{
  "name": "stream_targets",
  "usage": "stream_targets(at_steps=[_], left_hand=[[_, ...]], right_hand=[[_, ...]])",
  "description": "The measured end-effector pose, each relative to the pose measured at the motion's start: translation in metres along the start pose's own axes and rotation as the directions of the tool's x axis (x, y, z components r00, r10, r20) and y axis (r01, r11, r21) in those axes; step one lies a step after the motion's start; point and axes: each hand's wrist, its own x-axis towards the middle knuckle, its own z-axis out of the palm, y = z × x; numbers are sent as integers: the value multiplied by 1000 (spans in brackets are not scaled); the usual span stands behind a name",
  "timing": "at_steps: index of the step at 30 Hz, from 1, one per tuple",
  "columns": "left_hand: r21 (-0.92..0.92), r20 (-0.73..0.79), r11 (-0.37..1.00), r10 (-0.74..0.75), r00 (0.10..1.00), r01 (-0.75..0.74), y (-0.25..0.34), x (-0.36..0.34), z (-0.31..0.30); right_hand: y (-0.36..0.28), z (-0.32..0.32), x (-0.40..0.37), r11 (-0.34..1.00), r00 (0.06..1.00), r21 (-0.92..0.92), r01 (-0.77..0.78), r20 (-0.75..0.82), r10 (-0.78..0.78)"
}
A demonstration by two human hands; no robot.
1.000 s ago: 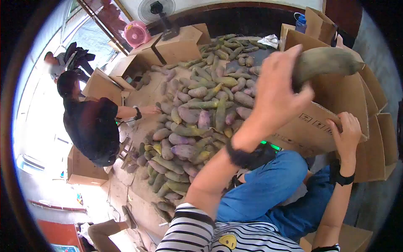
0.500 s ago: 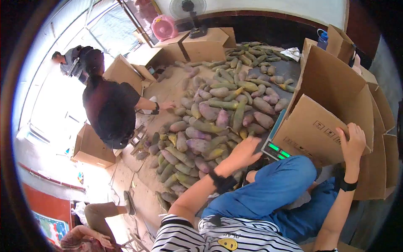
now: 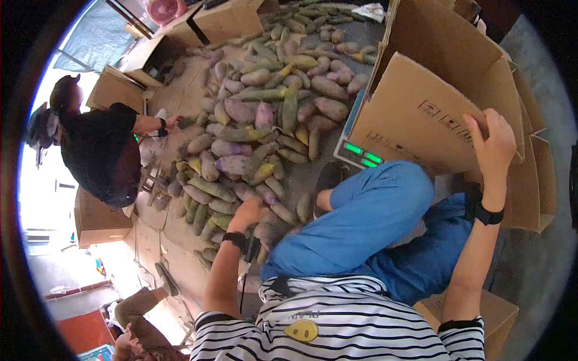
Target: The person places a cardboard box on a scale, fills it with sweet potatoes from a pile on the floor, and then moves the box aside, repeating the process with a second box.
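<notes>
My right hand (image 3: 494, 141) grips the upper edge of an open cardboard box (image 3: 415, 114), thumb on the printed outer face and fingers over the rim. The box tilts on a scale (image 3: 346, 159) with a lit green display. My left hand (image 3: 250, 212) is at the near edge of a large heap of long green and purple root vegetables (image 3: 238, 163). Its fingers bend down over the roots, and their tips are hidden, so whether they grip one cannot be seen. A thick brownish root (image 3: 271, 231) lies just beside this hand.
A co-worker in a black shirt (image 3: 99, 150) reaches into the heap's far left side. Another person's leg (image 3: 141, 304) shows at lower left. More cardboard boxes (image 3: 223, 24) stand behind the heap, and one box (image 3: 102, 216) stands at left. A pink fan (image 3: 165, 9) sits at the back.
My left hand has moved away from beside the scale to the heap's near edge. My right hand keeps its hold on the box. My view has shifted right and down.
</notes>
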Motion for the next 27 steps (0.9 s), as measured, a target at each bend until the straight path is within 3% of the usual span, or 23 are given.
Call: stream_targets(at_steps=[2, 9, 12, 14, 15, 17, 18, 19, 21, 22, 23, 25, 27], left_hand=[[97, 23, 993, -72, 997, 69, -6, -1, 11], [71, 62, 980, -189, 980, 185, -63, 6, 78], [94, 91, 975, -210, 973, 202, -71, 4, 86], [-46, -88, 978, -205, 975, 202, -68, 0, 81], [-45, -93, 977, -214, 972, 211, -65, 3, 75], [-402, -188, 856, -424, 886, 324, -58, 18, 58], [-447, -338, 873, -367, 867, 195, -78, 34, 64], [-447, -348, 874, -366, 863, 191, -71, 41, 49], [-822, -272, 530, -688, 672, 210, -42, 59, 6], [-874, -189, 446, -679, 710, 194, -61, 76, 2], [-874, -193, 446, -680, 708, 190, -59, 85, -10], [-983, 56, 76, -740, 670, 166, -54, 103, -22], [-980, 139, 7, -687, 713, 198, -57, 115, -30]], right_hand=[[-3, -1, 1, 1000, 999, -6, -21, 29, 21], [-1, 3, 1, 997, 999, -72, -41, -8, 41], [-1, 2, 0, 988, 991, -121, -101, 72, 110], [4, 5, -2, 987, 992, -129, -97, 73, 107], [6, 6, -3, 985, 992, -142, -97, 70, 108], [14, 10, -6, 988, 996, -137, -71, 38, 77], [15, 10, -6, 988, 999, -146, -42, 10, 44], [13, 8, -4, 989, 999, -143, -43, -1, 43], [9, 5, -3, 981, 978, -127, -147, 131, 164], [9, 6, -4, 982, 979, -123, -147, 125, 162], [12, 7, -5, 982, 982, -119, -144, 105, 157], [15, 9, -8, 983, 985, -117, -141, 88, 151], [17, 8, -8, 985, 979, -99, -143, 133, 156]])
